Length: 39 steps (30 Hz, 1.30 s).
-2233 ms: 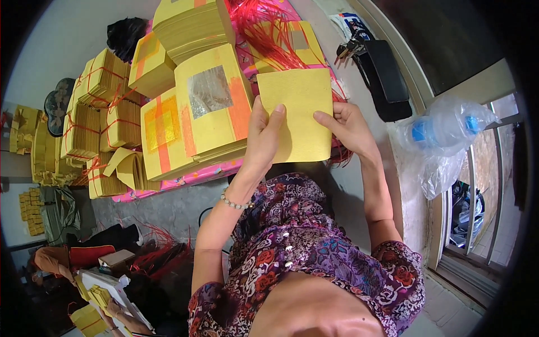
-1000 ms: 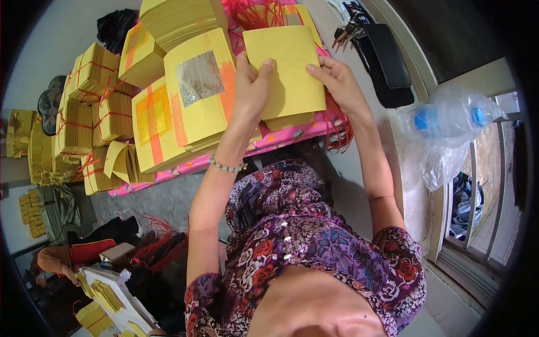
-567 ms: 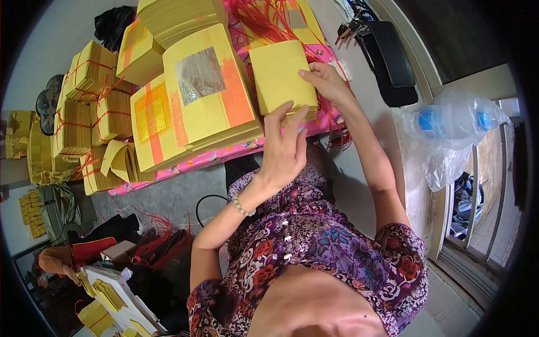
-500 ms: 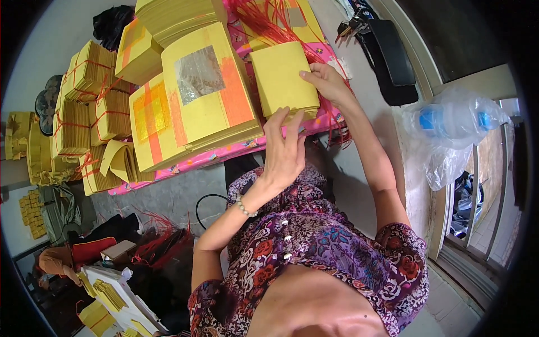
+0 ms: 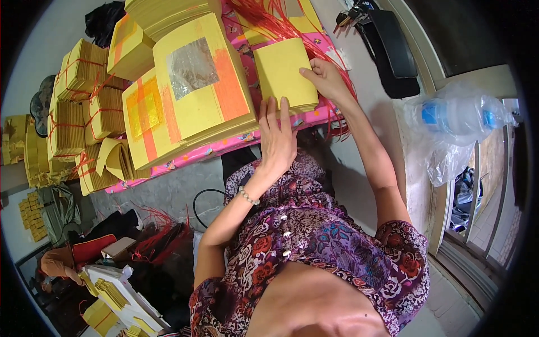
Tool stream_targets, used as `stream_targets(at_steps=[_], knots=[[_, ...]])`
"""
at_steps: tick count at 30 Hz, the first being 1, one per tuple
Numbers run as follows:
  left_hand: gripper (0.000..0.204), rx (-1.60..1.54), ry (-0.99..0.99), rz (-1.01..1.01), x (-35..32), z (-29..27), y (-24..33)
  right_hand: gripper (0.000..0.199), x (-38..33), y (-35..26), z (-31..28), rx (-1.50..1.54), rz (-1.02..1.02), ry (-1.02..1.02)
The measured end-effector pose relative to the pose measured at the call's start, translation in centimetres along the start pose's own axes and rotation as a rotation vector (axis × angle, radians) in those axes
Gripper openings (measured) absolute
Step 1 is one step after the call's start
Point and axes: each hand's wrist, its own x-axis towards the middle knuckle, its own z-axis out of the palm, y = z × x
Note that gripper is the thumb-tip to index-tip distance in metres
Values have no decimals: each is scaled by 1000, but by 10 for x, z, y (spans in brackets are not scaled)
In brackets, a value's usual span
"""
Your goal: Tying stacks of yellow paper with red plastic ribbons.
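A small folded stack of yellow paper (image 5: 285, 70) lies on the pink patterned table cover, close to the near edge. My right hand (image 5: 328, 83) grips its right edge, thumb on top and the other fingers curled at the side. At its near left corner, my left hand (image 5: 277, 143) rests its outstretched fingertips against the paper, palm down and open. Just left stands a tall pile of larger yellow joss paper sheets (image 5: 233, 106) with orange bands and a silver square on top. Beyond the small stack spreads a bunch of red plastic strips (image 5: 269, 19).
Bundles of yellow paper (image 5: 84, 64) tied with red string are stacked on the table's left side. The pink cover (image 5: 205, 150) shows along the near edge. To the right, keys (image 5: 351, 19) lie by a black case (image 5: 392, 48), and a plastic bag of bottles (image 5: 457, 118) hangs.
My left hand has shifted slightly left and its fingers have straightened along the near edge of the small stack. My right hand keeps hold of the right edge; the whole view has shifted slightly.
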Motion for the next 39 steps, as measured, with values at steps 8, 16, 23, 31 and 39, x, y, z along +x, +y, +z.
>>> stream_targets(at_steps=[8, 16, 23, 31, 39], knots=[[77, 122, -55, 82, 13, 10, -6, 23, 4, 15, -2, -189, -25, 42], [69, 246, -20, 103, 9, 14, -10, 32, -17, -48, 6, -712, -264, 246], [73, 210, -37, 99, 12, 14, -9, 60, 22, -3, 0, -915, -539, 41], [81, 216, -62, 128, 6, 21, -17, 64, 23, 20, 1, -917, -406, -45], [82, 138, -68, 100, 11, 7, -8, 64, 22, 16, 1, -826, -416, -55]])
